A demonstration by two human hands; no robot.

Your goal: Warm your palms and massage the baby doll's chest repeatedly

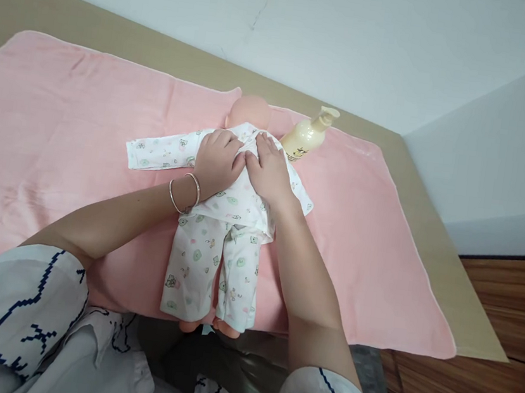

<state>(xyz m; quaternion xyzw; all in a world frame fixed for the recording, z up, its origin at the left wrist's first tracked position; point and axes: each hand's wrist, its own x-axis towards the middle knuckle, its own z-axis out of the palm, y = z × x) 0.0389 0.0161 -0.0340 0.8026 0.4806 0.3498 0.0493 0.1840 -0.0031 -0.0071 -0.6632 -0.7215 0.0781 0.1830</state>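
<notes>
Doll: lying lengthwise on the pink blanket, bald head toward the wall, feet just past the blanket's near edge; set squarely in front of the body, probably for equal reach with both arms.
Face: out of sight; cannot tell front from back.
Left hand: resting on the shirt near one shoulder, with fingers somewhat bent; cannot tell a pinch of cloth from plain pressing.
Right hand: spread over the other side of the upper shirt, fingers stretched toward the collar; apparently placed to smooth or steady the cloth.
Both together: side by side, thumbs almost meeting.
Sleeves: one stretched out flat on the blanket, seemingly laid clear of the body; the other partly hidden under the right hand and wrist.
Pants: legs straight and slightly parted, matching the shirt in print.
Pump bottle: leaning at a slant in view, beside the doll's shoulder, perhaps kept there for easy reach.
Bottle label: dark cartoon figure and small lettering, too small to read.
Clothes print: little green and pink figures, without readable words.
Bangle: loose around the left wrist, without visible marking.
</notes>
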